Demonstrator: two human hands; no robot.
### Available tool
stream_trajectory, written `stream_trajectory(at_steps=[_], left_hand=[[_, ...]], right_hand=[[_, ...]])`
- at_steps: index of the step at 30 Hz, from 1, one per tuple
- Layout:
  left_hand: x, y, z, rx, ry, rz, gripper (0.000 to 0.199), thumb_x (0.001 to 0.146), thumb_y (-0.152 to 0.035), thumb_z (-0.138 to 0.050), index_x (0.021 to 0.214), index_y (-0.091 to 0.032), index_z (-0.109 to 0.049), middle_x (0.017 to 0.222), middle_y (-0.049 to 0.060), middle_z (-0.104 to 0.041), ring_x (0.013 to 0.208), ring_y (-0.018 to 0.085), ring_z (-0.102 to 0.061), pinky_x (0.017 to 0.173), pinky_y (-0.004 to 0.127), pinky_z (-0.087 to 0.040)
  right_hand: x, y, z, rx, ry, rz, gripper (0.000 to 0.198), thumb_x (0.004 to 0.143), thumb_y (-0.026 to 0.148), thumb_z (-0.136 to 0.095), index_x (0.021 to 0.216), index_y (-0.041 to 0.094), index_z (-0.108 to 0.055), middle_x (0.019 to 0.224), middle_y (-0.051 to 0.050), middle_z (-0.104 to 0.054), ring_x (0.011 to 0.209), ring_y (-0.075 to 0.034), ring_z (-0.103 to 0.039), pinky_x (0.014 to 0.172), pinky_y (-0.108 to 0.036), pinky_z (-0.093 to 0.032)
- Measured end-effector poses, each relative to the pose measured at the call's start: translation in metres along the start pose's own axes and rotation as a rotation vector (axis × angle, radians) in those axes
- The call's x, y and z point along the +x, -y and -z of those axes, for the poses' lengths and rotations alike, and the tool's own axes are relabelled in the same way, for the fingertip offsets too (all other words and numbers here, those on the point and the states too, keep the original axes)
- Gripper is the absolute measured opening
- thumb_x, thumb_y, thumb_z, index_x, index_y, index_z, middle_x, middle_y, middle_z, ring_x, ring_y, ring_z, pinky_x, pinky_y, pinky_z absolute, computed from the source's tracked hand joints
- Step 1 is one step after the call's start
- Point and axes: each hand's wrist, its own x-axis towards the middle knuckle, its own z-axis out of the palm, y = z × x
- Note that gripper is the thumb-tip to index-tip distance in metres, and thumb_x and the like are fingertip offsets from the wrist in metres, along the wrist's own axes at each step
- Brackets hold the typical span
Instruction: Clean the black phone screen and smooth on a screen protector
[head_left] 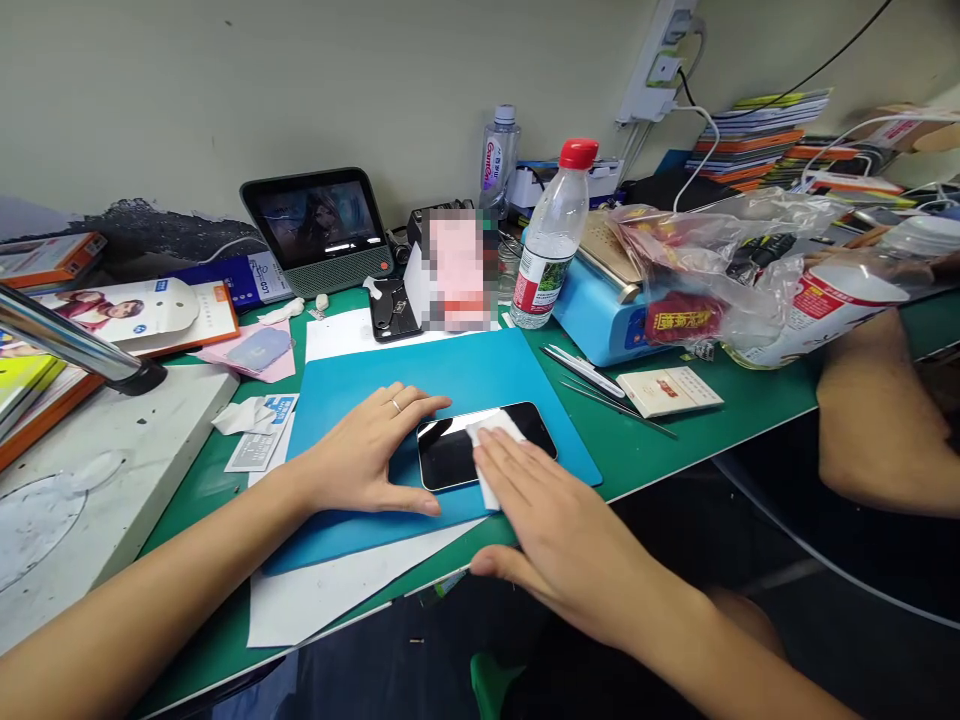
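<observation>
A smartphone [450, 455] with a dark, glossy screen lies flat on the blue mat [345, 385]. My right hand [555, 510] presses a white wipe [491, 490] onto the screen, its fingers together and stretched over the wipe, the thumb held apart. At the phone's left end is my left hand [367, 450], open, with a ring on one finger. Its index finger lies by the upper left corner and its thumb by the lower edge; I cannot tell whether they touch the phone.
Behind the mat stand a red-capped bottle [551, 250], a display device [322, 230] and a black phone case [395, 308]. To the right lie tweezers [615, 405], a cigarette pack [670, 391] and a blue machine [600, 315]. Another person's arm [877, 420] rests at the right edge.
</observation>
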Motion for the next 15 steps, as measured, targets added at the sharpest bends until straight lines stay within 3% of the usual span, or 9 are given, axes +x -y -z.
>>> stream_trajectory(at_steps=[4,9,15], left_hand=[[0.002,-0.003,0.001,0.029,0.022,-0.024,0.087,0.084,-0.076,-0.068,0.145,-0.018,-0.044,0.129,0.014,-0.059,0.109,0.031,-0.057,0.095,0.045,-0.046],[0.003,-0.001,0.000,0.000,0.002,-0.005,0.093,0.080,-0.080,-0.067,0.146,-0.019,-0.044,0.125,0.014,-0.061,0.107,0.031,-0.057,0.094,0.046,-0.047],[0.000,0.007,0.001,-0.102,-0.081,-0.038,0.116,0.063,-0.101,-0.056,0.145,-0.020,-0.045,0.118,0.014,-0.059,0.100,0.031,-0.055,0.091,0.047,-0.046]], right_hand=[[-0.008,-0.018,0.004,-0.020,-0.037,-0.134,0.084,0.102,0.065,-0.042,0.156,0.000,-0.041,0.164,-0.024,-0.037,0.154,-0.034,-0.034,0.121,-0.055,-0.041],[0.016,-0.003,-0.008,0.000,-0.052,-0.289,0.101,0.097,0.076,-0.038,0.155,-0.006,-0.039,0.164,-0.029,-0.031,0.155,-0.040,-0.028,0.124,-0.058,-0.035],[0.049,0.025,-0.016,0.219,-0.058,-0.153,0.114,0.090,0.085,-0.019,0.155,-0.006,-0.040,0.164,-0.027,-0.035,0.157,-0.035,-0.025,0.129,-0.050,-0.024]])
